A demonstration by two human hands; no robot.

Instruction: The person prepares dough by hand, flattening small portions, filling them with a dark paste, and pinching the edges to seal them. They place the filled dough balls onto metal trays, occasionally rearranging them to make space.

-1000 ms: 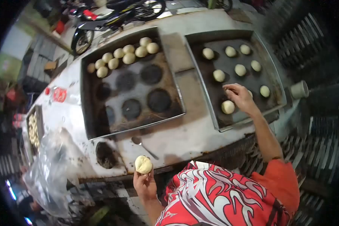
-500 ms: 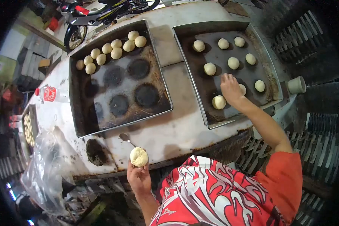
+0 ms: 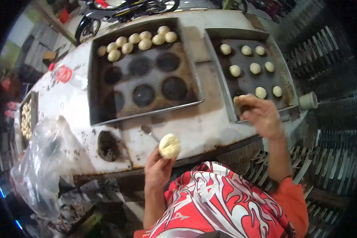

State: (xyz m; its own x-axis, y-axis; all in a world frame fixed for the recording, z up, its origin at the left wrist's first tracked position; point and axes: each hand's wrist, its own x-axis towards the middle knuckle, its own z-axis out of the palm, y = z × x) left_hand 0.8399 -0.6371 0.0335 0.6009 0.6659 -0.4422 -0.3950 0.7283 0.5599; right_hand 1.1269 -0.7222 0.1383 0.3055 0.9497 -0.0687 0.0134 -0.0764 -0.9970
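Observation:
My left hand [image 3: 158, 168] holds a pale dough ball [image 3: 169, 146] upright on its fingertips, a crease showing on its face. Just behind it a spoon [image 3: 147, 129] lies on the table. Over the near left corner of the right baking tray [image 3: 220, 75], my right hand [image 3: 261, 117] is blurred, its fingers curled together around a tan shape that I cannot make out. Several dough balls [image 3: 255, 68] sit spaced apart in that tray, and the spot under my right fingers is hidden.
The left baking tray [image 3: 146, 115] has dough balls [image 3: 145, 44] crowded along its far side. A dark stone-like lump [image 3: 108, 146], a plastic bag [image 3: 47, 158] and a red-labelled bottle [image 3: 63, 74] are to the left. A cup [image 3: 308, 100] stands beyond the right tray.
My right hand has drawn back toward me from among the dough balls to the tray's near left corner. My left hand has risen slightly with its dough ball. The view has shifted.

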